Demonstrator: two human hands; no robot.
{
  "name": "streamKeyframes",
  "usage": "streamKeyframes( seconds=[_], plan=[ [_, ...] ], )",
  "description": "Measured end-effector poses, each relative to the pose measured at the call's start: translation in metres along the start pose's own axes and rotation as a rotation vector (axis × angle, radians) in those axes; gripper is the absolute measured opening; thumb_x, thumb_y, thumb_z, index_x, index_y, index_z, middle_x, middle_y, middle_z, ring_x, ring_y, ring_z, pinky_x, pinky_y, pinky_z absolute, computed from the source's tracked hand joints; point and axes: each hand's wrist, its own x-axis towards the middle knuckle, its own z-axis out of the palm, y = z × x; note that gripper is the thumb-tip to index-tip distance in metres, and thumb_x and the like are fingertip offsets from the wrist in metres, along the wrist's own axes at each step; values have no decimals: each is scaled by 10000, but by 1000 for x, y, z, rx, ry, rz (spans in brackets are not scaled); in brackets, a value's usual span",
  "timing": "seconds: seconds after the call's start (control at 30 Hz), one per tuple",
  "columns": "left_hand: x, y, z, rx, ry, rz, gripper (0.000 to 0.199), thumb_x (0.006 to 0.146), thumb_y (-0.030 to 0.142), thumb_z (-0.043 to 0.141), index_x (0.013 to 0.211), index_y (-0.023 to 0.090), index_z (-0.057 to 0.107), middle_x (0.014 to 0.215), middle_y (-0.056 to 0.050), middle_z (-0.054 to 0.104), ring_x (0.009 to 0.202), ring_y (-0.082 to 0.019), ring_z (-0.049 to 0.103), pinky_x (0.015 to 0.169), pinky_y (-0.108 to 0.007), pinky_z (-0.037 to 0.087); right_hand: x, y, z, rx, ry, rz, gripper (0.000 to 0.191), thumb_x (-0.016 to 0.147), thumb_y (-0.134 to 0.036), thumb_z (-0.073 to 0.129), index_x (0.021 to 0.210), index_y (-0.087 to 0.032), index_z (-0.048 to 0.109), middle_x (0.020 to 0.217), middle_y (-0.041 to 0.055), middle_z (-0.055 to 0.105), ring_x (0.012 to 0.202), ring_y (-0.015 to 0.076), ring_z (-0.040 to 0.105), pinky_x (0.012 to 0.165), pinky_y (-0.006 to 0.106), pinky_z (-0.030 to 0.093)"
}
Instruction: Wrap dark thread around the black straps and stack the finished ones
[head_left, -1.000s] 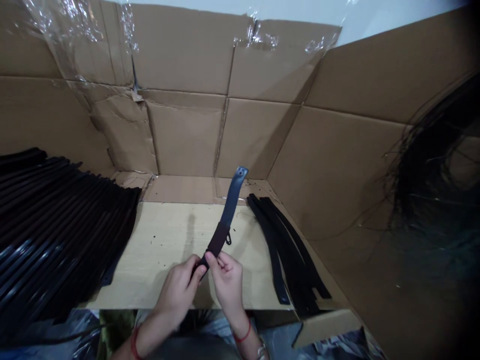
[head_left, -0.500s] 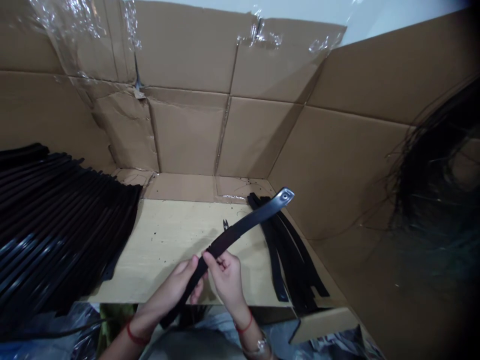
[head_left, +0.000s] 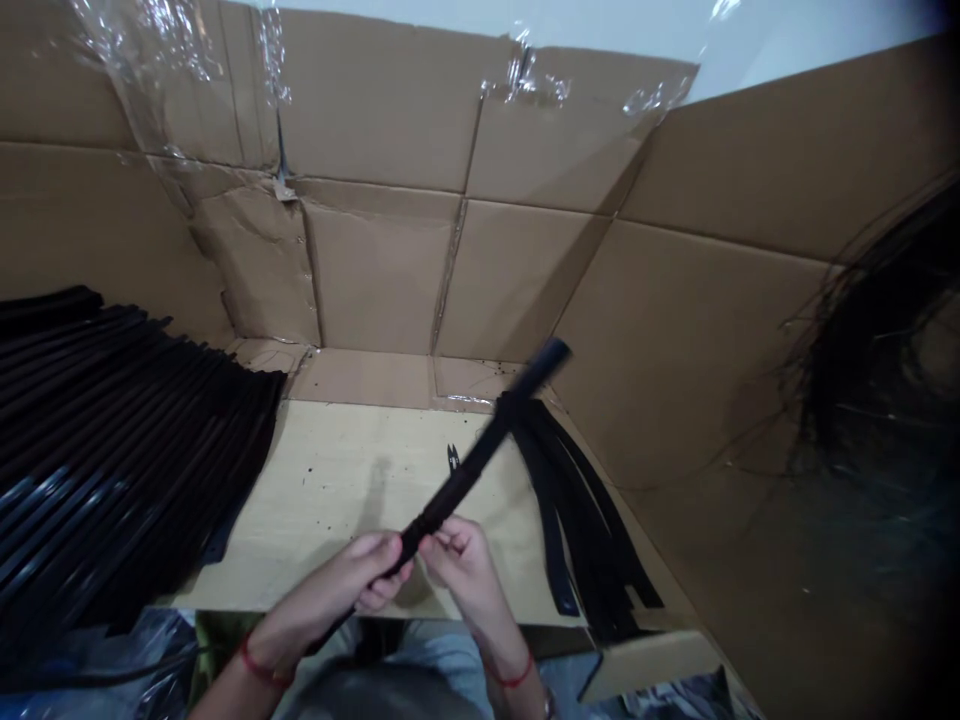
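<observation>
A long, dark, slightly curved strip (head_left: 457, 485) slants over the board from my lap up to the right, and its far end is blurred. Around its lower part my left hand (head_left: 367, 565) is closed, thumb on top. Just to the right, my right hand (head_left: 459, 560) pinches the edge of the same strip between thumb and fingers. Behind the strip, the pointed tips of a small dark tool, like thread snips (head_left: 452, 455), lie on the board. The strip's near end is partly hidden by my left hand and forearm.
Many similar dark strips (head_left: 135, 470) are piled at the left. Several more strips (head_left: 577, 520) lie on the right of the pale board (head_left: 322, 480). Taped cardboard walls (head_left: 382, 270) enclose the back and sides. A tangled black bundle of thin strands (head_left: 862, 370) hangs at the right.
The strip has turned, so its capped end with the hole no longer shows, and it slants more steeply. Both hands have moved slightly down towards me, still on the strip.
</observation>
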Motion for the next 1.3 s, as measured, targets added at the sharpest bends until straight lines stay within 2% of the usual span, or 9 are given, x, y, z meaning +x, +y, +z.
streamKeyframes(
  seconds=[0.17,0.4,0.6,0.73,0.93,1.07,1.17,1.23,1.3],
  plan=[
    [-2,7,6,185,307,124,496,853,660,388,745,186,487,510,34,456,458,-90,434,466,-200,271,0,6,-3,-19,154,-36,520,805,-549,647,556,-176,385,532,-55,292,508,77,256,449,216,207],
    [12,-9,-1,-131,-16,86,639,723,807,418,734,173,491,469,88,332,371,-44,243,370,-190,211,2,10,-2,62,-31,82,508,758,-630,649,660,-142,548,424,-80,318,366,49,219,367,202,187],
    [4,-4,4,-135,124,80,524,826,658,466,703,153,525,492,41,441,434,-57,392,431,-171,294,-9,5,5,76,58,17,455,794,-577,650,661,-151,557,466,-33,443,394,80,360,407,217,322],
    [0,0,8,-260,-48,-110,590,818,731,309,828,182,525,521,50,459,300,-69,304,323,-218,237,-9,2,-2,150,-67,47,516,710,-627,703,819,-123,675,441,-64,380,382,59,254,376,200,234],
    [1,1,3,55,338,132,432,749,559,653,968,192,587,777,-13,576,690,-109,512,586,-181,381,-3,2,-4,94,97,-19,439,713,-554,740,775,-126,672,595,10,550,489,89,401,425,199,300],
    [10,-5,1,-62,-55,25,577,718,721,552,811,152,561,492,65,389,424,-70,311,432,-214,282,-3,3,-2,39,43,0,441,693,-553,749,731,-123,657,583,20,571,499,114,460,449,217,354],
    [12,-5,4,-72,47,86,515,785,675,519,786,160,513,536,55,436,472,-55,373,470,-179,297,-3,3,-1,6,154,-34,437,756,-543,700,640,-142,573,540,-6,505,508,113,450,464,216,353],
    [7,-5,3,-147,85,46,483,821,652,486,768,172,488,493,81,380,405,-38,307,401,-164,221,-6,1,-4,24,91,-16,427,775,-537,688,673,-132,595,562,-8,497,520,102,430,480,211,350],
    [1,-5,-3,-359,-189,-147,489,830,671,429,739,193,471,410,104,301,307,-42,214,323,-179,164,-8,-1,-7,82,-44,58,434,766,-549,696,769,-118,642,566,-19,485,477,75,361,450,199,304]
  ],
)
